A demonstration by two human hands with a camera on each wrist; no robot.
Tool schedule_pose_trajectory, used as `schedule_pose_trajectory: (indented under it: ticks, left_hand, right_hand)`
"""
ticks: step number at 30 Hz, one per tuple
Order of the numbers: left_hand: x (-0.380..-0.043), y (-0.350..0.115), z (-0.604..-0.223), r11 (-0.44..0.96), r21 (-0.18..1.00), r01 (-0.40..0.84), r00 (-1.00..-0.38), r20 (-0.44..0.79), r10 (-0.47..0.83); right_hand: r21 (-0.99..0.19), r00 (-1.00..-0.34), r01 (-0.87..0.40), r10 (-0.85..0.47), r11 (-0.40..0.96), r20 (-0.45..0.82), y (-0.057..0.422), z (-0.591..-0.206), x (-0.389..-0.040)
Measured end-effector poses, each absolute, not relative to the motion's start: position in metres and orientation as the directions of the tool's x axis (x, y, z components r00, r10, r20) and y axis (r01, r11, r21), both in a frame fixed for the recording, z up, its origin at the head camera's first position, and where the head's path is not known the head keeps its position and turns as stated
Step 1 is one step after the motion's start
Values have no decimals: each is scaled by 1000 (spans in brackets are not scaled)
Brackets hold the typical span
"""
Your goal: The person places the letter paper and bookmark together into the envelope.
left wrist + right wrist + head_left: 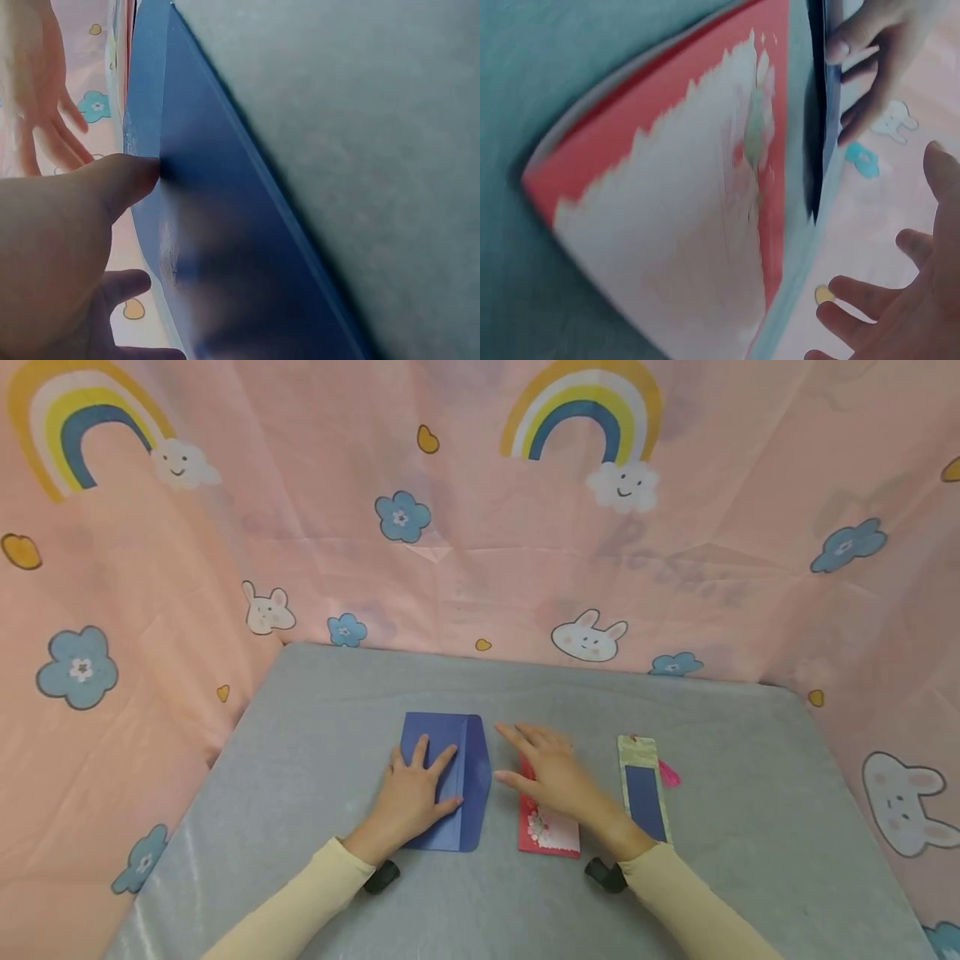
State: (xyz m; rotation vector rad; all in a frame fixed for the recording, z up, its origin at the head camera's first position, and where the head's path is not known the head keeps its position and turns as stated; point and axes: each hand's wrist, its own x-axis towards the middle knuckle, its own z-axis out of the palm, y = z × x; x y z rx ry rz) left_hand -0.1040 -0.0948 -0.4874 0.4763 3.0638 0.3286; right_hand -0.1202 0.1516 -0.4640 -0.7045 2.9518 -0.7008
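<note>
A blue envelope [476, 793] lies on the grey table with its flap unfolded to the right. My left hand [412, 789] rests on it with fingers spread, the thumb near the flap's fold. In the left wrist view the thumb touches the envelope [225, 187] by that fold. To the right lies a red card [551, 839] with a white panel and a flower print. Over the card hovers my right hand [555, 772], fingers spread and holding nothing. The right wrist view shows the card [675, 202] flat, slightly parted at one edge, with the right hand apart from it.
Right of the card lies a bookmark-like strip [645, 797] with a gold border, blue middle and pink tassel [669, 773]. A pink printed curtain [480, 560] surrounds the back and sides of the grey table [330, 702]. Dark devices sit at both wrists.
</note>
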Motion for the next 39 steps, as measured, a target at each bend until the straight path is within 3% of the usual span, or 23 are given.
schedule_pose_trajectory:
  ticks: [20, 29, 39]
  left_hand:
    - [-105, -84, -481, 942, 211, 261, -956, -76, 282]
    - [-107, -78, -475, 934, 287, 212, -950, -165, 266]
    - [-107, -79, -472, 927, 312, 208, -956, -133, 260]
  right_hand:
    - [-423, -879, -441, -476, 792, 24, 127, -481, -115]
    - [-405, -880, -443, -474, 800, 26, 122, -480, -116]
    - [-446, -896, -398, -444, 802, 1, 115, -480, -115]
